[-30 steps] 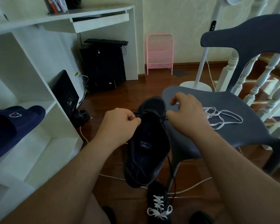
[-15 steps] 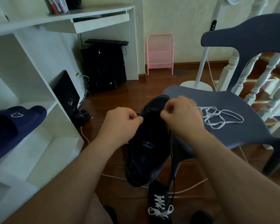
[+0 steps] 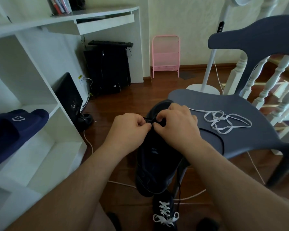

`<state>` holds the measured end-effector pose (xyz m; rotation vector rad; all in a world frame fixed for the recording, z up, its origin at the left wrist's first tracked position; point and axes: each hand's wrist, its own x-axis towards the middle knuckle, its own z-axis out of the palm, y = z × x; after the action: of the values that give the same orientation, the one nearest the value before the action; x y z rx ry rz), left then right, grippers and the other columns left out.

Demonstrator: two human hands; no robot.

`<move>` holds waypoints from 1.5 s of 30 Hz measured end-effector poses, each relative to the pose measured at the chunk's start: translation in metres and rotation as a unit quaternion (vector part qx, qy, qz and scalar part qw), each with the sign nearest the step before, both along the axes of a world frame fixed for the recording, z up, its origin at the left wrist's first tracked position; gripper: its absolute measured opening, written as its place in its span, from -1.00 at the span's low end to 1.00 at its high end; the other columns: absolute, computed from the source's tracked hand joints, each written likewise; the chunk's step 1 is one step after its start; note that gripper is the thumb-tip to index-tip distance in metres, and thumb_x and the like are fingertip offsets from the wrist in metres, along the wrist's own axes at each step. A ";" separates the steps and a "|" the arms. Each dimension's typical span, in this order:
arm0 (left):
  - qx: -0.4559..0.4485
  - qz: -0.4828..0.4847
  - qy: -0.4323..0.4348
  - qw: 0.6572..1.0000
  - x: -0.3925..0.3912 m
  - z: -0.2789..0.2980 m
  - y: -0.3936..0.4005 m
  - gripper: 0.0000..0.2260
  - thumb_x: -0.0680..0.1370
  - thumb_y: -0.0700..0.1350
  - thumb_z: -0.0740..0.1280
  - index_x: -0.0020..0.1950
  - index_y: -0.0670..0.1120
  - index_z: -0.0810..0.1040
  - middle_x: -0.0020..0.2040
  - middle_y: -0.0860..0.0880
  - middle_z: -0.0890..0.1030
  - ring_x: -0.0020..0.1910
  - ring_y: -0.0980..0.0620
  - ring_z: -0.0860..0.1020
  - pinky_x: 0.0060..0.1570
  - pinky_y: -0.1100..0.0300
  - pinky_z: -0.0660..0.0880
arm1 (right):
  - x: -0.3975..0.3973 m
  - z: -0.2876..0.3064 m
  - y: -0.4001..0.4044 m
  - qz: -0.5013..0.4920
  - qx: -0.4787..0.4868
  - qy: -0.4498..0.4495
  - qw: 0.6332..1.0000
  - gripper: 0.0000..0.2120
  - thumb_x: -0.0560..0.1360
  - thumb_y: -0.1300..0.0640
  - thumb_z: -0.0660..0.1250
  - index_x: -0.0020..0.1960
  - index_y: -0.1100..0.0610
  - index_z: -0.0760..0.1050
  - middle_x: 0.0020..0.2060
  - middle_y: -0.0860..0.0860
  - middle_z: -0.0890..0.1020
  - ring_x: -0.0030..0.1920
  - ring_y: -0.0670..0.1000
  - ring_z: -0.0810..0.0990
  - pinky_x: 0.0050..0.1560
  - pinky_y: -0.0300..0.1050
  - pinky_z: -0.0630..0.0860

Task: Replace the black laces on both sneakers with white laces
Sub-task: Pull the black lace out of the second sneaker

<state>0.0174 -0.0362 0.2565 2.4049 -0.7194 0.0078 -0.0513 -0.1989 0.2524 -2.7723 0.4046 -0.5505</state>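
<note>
Both hands meet over the dark sneaker (image 3: 157, 164) at the centre of the view. The left hand (image 3: 128, 130) has its fingers curled, thumb and forefinger pinching the black lace (image 3: 149, 120) near the shoe's toe end. The right hand (image 3: 175, 125), just beside it at 3 o'clock, is curled as well and pinches the same lace, its fingertips almost touching those of the left. The sneaker hangs with its toe toward 12 o'clock and its heel toward 6 o'clock, its toe lying against the front edge of the grey chair (image 3: 240, 114). A thin strand of black lace loops across the seat at 4 o'clock from the hands, and another dangles below the heel.

On the seat, at 3 o'clock from the right hand and apart from it, lies the loose white lace (image 3: 223, 120) in a tangle of loops. On the floor at 6 o'clock stands the second sneaker (image 3: 164, 212), already laced in white. At 9 o'clock a navy slipper (image 3: 15, 130) rests on a white shelf (image 3: 40, 164).
</note>
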 end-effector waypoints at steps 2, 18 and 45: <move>-0.001 -0.002 0.003 1.000 0.000 -0.001 0.000 -0.65 0.62 0.13 0.40 -0.30 -0.02 0.65 -0.32 0.23 0.63 -0.27 0.25 0.59 -0.50 0.40 0.35 | 0.001 -0.001 0.002 0.001 -0.007 -0.014 1.000 -0.88 0.55 -0.17 0.36 -0.01 -0.18 0.64 -0.08 -0.13 0.40 0.08 0.06 0.43 -0.04 0.04 0.26; -0.015 0.059 0.032 0.998 0.003 0.006 0.009 -0.60 0.64 0.07 0.41 -0.36 -0.05 0.55 -0.56 0.15 0.46 -0.51 0.19 0.48 -0.56 0.39 0.27 | -0.009 0.018 -0.036 -0.093 0.127 0.019 0.987 -0.82 0.39 -0.07 0.36 -0.29 0.02 0.52 -0.33 -0.11 0.59 -0.19 0.03 0.55 0.06 0.15 0.56; -0.026 0.008 -0.064 0.998 0.002 0.004 0.013 -0.76 0.51 0.03 0.49 0.08 0.27 0.52 -0.03 0.20 0.43 -0.04 0.13 0.48 -0.14 0.26 0.39 | -0.007 0.000 -0.004 0.044 0.088 0.015 0.995 -0.69 0.62 -0.09 0.32 -0.23 0.05 0.48 -0.33 -0.03 0.56 -0.24 0.06 0.53 -0.28 -0.07 0.35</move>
<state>0.0190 -0.0227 0.2610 2.3759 -0.7489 0.1864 -0.0585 -0.2032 0.2519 -2.6172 0.3189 -0.4321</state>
